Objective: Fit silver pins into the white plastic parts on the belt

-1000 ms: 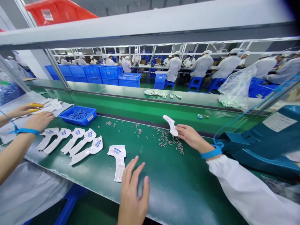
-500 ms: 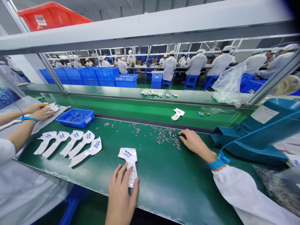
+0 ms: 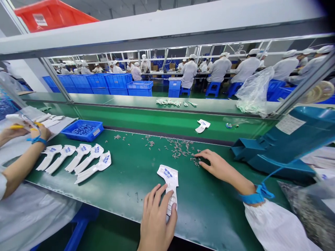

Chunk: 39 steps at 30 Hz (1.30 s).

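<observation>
My left hand (image 3: 157, 219) lies flat with fingers spread on the handle end of a white plastic shell with blue buttons (image 3: 169, 183) on the green mat (image 3: 131, 174). My right hand (image 3: 213, 164), with a blue wrist strap (image 3: 255, 197), reaches with outstretched fingers into a scatter of small metal screws (image 3: 183, 151). Another white shell (image 3: 202, 126) lies on the green conveyor belt (image 3: 157, 120) beyond.
Several white shells (image 3: 78, 158) lie in a row at the left. A blue tray of parts (image 3: 84, 129) stands behind them. A co-worker's hands (image 3: 31, 134) work at the far left. A teal bin (image 3: 285, 146) sits at right. Workers sit in rows behind.
My left hand has slid the shell to the right along the mat. My right hand let go of a white shell onto the belt and moved to the screws. The co-worker's hands shifted left.
</observation>
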Motion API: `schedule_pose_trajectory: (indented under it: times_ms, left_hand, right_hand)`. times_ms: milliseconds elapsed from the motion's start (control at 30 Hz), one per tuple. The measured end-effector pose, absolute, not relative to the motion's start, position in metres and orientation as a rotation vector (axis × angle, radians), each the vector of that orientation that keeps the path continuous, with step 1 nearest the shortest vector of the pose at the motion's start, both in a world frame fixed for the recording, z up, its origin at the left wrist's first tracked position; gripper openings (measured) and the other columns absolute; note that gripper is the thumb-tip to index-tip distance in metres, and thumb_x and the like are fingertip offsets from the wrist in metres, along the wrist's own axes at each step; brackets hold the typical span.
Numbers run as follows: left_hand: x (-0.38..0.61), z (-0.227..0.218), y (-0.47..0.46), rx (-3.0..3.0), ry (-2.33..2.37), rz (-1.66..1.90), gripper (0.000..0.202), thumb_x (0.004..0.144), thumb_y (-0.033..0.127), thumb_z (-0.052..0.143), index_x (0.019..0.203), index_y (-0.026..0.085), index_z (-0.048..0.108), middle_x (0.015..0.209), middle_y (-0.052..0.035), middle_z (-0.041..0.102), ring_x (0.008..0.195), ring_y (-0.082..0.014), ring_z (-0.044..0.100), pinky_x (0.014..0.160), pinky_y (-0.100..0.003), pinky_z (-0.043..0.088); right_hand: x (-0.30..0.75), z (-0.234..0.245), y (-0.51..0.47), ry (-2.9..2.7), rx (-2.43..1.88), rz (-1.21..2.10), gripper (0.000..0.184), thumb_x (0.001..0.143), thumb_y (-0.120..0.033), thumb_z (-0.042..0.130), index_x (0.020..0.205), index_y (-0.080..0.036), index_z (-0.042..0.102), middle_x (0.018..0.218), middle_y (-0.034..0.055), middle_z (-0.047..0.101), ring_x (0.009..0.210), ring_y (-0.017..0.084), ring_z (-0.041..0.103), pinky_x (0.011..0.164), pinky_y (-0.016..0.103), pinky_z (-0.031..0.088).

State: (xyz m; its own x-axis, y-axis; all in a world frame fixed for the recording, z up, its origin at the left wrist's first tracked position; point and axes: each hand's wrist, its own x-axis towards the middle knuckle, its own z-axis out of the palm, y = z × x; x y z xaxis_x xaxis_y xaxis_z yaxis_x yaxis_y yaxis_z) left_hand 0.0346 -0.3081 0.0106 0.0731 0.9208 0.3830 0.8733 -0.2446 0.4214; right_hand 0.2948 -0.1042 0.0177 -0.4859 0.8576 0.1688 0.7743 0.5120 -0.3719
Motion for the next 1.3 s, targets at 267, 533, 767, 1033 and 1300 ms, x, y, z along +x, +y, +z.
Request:
schedule_pose_trajectory:
  times_ms: [267, 533, 767, 1033, 1300]
  left_hand:
    - [0.039, 0.004, -0.307, 2.356, 1.937, 0.925, 0.036, 0.092, 0.017, 0.052, 0.126, 0.024, 0.059, 0.135, -0.0084, 0.062, 0.121, -0.0283, 0.058, 0.094, -0.042, 0.051]
    - [0.040, 0.004, -0.305, 2.362, 1.944, 0.933, 0.036, 0.091, 0.017, 0.053, 0.126, 0.024, 0.058, 0.134, -0.0075, 0.062, 0.121, -0.0278, 0.058, 0.094, -0.041, 0.049]
    - [0.040, 0.002, -0.305, 2.368, 1.950, 0.973, 0.034, 0.092, 0.017, 0.053, 0.125, 0.023, 0.060, 0.133, -0.0070, 0.063, 0.121, -0.0269, 0.058, 0.095, -0.040, 0.048]
    - [0.041, 0.004, -0.307, 2.325, 1.938, 1.013, 0.033, 0.092, 0.017, 0.053, 0.124, 0.023, 0.060, 0.133, -0.0081, 0.062, 0.121, -0.0278, 0.058, 0.095, -0.040, 0.048]
    - [0.038, 0.048, -0.258, 2.243, 1.486, 1.029, 0.035, 0.100, 0.020, 0.049, 0.135, 0.024, 0.050, 0.123, -0.0069, 0.065, 0.111, -0.0219, 0.060, 0.093, -0.037, 0.047]
  right_hand:
    - [0.304, 0.024, -0.108, -2.391, -1.451, 0.416, 0.031, 0.091, -0.032, 0.048, 0.108, -0.018, 0.070, 0.099, 0.0118, 0.067, 0.089, 0.027, 0.063, 0.081, 0.039, 0.050]
    - [0.302, 0.022, -0.110, -2.374, -1.469, 0.430, 0.023, 0.088, -0.026, 0.051, 0.105, -0.021, 0.066, 0.106, 0.0098, 0.067, 0.092, 0.025, 0.062, 0.082, 0.038, 0.049]
    - [0.302, 0.017, -0.109, -2.367, -1.514, 0.398, 0.019, 0.089, -0.029, 0.050, 0.093, -0.020, 0.067, 0.095, 0.0098, 0.067, 0.084, 0.024, 0.064, 0.077, 0.037, 0.050]
    - [0.294, 0.026, -0.114, -2.340, -1.376, 0.520, 0.020, 0.088, -0.034, 0.054, 0.088, -0.022, 0.069, 0.090, 0.0089, 0.070, 0.083, 0.025, 0.065, 0.076, 0.038, 0.051]
    - [0.262, 0.060, -0.146, -2.095, -1.188, 1.207, 0.038, 0.090, -0.057, 0.056, 0.092, -0.023, 0.072, 0.094, 0.0062, 0.074, 0.089, 0.025, 0.066, 0.079, 0.035, 0.050]
